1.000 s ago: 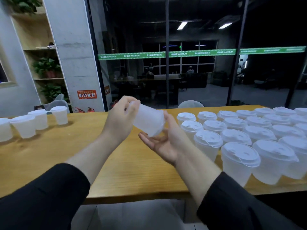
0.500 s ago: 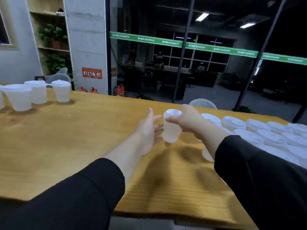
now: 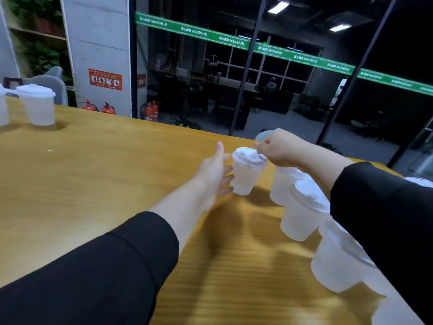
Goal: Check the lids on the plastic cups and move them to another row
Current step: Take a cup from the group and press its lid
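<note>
Pinching the rim of the white plastic lid (image 3: 249, 157) from above, the right hand (image 3: 278, 148) carries a small translucent plastic cup (image 3: 244, 177), which seems to hang just above the yellow wooden desk (image 3: 98, 174), though the blur keeps me from being sure it is clear of the top. Its grip is fingertips on the lid's edge only. The left hand (image 3: 214, 174) waits just beside the cup, fingers straight and spread, almost touching its wall.

To do this well, I would let the left hand close round the cup's body before the right lets go, since a lid-only hold could pop the lid off.

Counting: three lidded cups (image 3: 302, 214) show by the right sleeve, possibly more hidden; one full lidded cup (image 3: 37, 104) stands far left, with part of another at the edge.
</note>
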### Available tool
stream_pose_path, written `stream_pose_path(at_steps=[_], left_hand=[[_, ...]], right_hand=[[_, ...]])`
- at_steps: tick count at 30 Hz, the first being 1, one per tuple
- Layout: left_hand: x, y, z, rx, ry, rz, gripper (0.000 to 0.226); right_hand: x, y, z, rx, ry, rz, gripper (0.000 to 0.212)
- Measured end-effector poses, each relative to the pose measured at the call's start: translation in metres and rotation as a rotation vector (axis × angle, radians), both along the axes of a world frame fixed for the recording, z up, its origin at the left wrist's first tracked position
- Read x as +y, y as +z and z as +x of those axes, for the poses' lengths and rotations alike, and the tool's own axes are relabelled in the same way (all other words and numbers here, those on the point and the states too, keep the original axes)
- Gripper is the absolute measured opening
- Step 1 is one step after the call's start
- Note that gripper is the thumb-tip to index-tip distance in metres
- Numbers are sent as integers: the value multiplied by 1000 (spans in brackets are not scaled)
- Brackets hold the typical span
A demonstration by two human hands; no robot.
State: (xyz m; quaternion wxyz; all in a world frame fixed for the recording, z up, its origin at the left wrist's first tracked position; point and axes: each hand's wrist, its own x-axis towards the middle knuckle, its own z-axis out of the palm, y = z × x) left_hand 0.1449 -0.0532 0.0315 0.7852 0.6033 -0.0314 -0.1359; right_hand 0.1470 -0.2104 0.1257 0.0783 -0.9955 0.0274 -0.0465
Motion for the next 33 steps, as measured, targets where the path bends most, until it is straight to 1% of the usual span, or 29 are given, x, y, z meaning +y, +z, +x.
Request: stream_pose_path(at_steps=[3, 6, 8, 10, 12, 13, 15, 17, 21, 24, 25, 27, 29, 32, 33], left_hand=[[-6, -1, 4, -6, -22, -3, 69], [-2, -3, 4, -7, -13, -5, 69], [13, -1, 5, -34, 50, 14, 67], [41, 3, 6, -75, 154, 46, 62], [83, 10, 5, -126, 281, 86, 53], [110, 13, 4, -160, 352, 117, 48], [169, 19, 1, -230, 497, 194, 38], [233, 18, 1, -283, 659, 289, 31], [360, 5, -6, -311, 1043, 445, 35], [429, -5, -22, -310, 1292, 524, 38], [449, -8, -27, -307, 1354, 568, 40], [483, -16, -37, -308, 1482, 658, 47], [517, -23, -46, -344, 1647, 671, 51], [560, -25, -54, -353, 1860, 568, 32], [573, -25, -54, -340, 1903, 557, 31]], right_hand=[[-1, 6, 4, -9, -7, 19, 33], [3, 8, -2, -62, -3, 90, 40], [9, 12, -5, -125, 11, 140, 43], [25, 16, -3, -239, 93, 212, 40], [53, 20, 0, -328, 193, 299, 35], [73, 21, 2, -340, 242, 337, 32], [117, 19, 7, -322, 334, 378, 29], [169, 12, 12, -300, 419, 411, 31], [277, -11, 21, -240, 575, 476, 30], [352, -36, 32, -188, 644, 534, 28], [377, -47, 36, -172, 659, 596, 28], [423, -67, 42, -135, 672, 786, 24], [470, -85, 44, -116, 698, 959, 23], [540, -104, 37, -76, 782, 1090, 21], [562, -109, 35, -56, 805, 1123, 22]])
